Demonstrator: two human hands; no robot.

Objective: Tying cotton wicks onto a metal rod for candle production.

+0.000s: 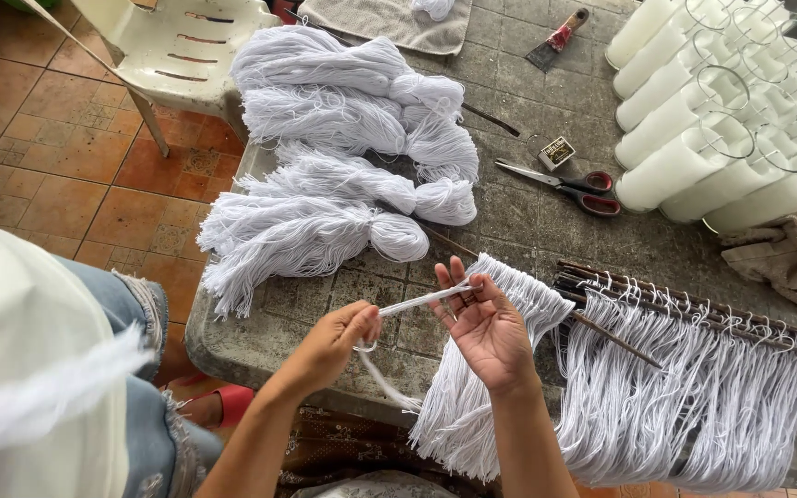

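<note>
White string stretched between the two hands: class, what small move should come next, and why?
Probably slide the loop onto the thin rod beside the strings already hung there. The left hand pinches one end of the white string, the right hand holds the other end taut over the hanging strings, and filled rods lie alongside.

Four yarn bundles point(343, 148), one scissors point(569, 184)
</note>
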